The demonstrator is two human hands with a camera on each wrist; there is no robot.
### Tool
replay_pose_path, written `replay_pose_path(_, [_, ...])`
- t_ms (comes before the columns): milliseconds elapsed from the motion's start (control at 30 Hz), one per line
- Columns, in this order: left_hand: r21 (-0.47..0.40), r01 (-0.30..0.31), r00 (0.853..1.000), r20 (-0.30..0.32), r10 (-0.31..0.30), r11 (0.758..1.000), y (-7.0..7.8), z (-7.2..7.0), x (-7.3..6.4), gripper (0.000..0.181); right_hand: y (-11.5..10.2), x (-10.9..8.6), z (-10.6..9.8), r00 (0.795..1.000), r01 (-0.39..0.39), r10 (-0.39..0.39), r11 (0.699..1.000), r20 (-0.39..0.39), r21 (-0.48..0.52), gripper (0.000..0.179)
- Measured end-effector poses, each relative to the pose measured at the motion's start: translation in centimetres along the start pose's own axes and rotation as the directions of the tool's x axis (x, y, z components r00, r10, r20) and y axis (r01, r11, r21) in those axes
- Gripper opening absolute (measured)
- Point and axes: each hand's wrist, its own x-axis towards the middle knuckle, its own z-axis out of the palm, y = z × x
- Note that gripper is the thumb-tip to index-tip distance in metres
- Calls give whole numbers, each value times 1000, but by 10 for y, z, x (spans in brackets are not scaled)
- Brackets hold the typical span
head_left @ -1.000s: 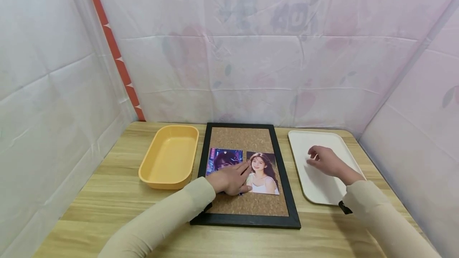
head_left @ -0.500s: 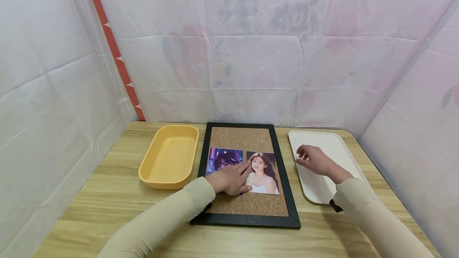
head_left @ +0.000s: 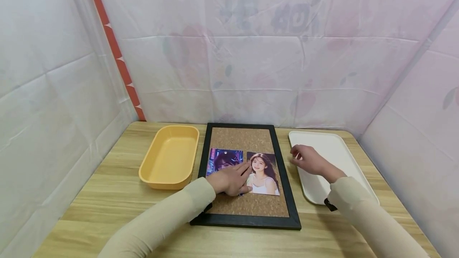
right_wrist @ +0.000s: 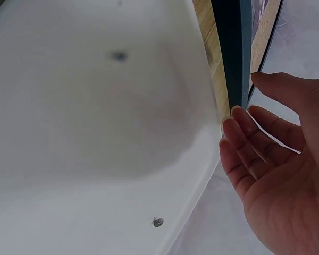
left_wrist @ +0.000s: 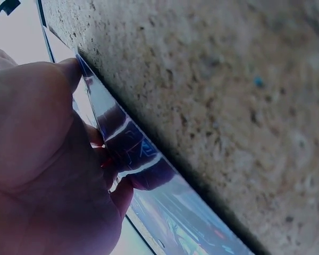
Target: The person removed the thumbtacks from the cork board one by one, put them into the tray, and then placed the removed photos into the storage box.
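Note:
My left hand [head_left: 231, 180] lies with straight fingers across a purple-blue picture card [head_left: 229, 155] on a black-framed cork board [head_left: 244, 208]. Its fingertips reach the neighbouring photo [head_left: 261, 180] of a person with long hair. A small round pin head [head_left: 225, 152] sits near the top of the purple card. In the left wrist view the card's edge [left_wrist: 122, 119] stands slightly off the cork. My right hand [head_left: 310, 160] hovers over the white tray's left edge, near the frame, fingers loosely bent. Thumb and fingertips are apart in the right wrist view, with nothing visible between them.
The white tray [head_left: 340, 150] lies right of the board. Inside it are a small metal pin [right_wrist: 158, 222] and a blurred dark speck [right_wrist: 118, 55]. A yellow basin [head_left: 168, 158] stands left of the board. Hanging cloth [head_left: 251, 63] borders the wooden table [head_left: 107, 206].
My right hand has moved left, from above the middle of the white tray to its left edge beside the board. The left hand stays in place on the cards.

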Motion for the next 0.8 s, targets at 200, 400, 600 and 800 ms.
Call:
replay_pose_path(200, [-15,1,1000,-3,-1,1000,-1,1,0,76,-3,4,1,1000,19,-19,1000,-1,-10,22])
replay_pose_path(400, [-15,-7,1000,-8,6,1000,-2,0,0,76,-11,10,2,1000,26,-26,1000,-13,5,26])
replay_pose_path(600, [3,-10,1000,-5,10,1000,-1,0,-1,76,-16,17,7,1000,28,-28,999,-15,37,25])
replay_pose_path(800, [19,-15,1000,-5,15,1000,-1,0,-1,76,-19,22,10,1000,31,-31,999,-2,39,25])
